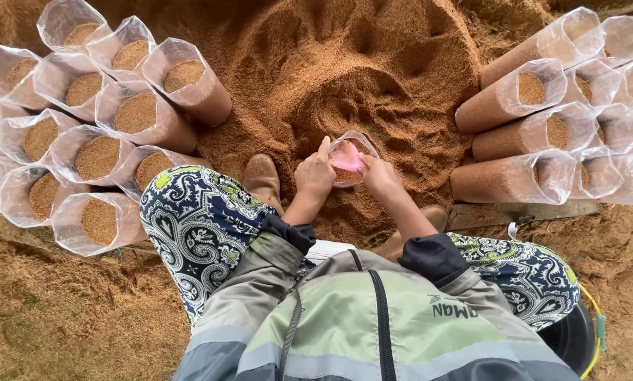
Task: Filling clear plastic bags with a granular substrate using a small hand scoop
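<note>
Left hand (315, 175) and right hand (381, 176) are both gripping the rim of a clear plastic bag (351, 156), fingers closed on it, holding it just above the sawdust pile (373, 77).

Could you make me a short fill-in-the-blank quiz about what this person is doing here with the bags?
1. Both hands hold one clear plastic bag above a heap of ____ sawdust.
2. Something ____ in colour shows inside that bag.
3. The filled bags on the left stand upright; the filled bags on the right lie on their ____.

Missing words: brown; pink; sides
</note>
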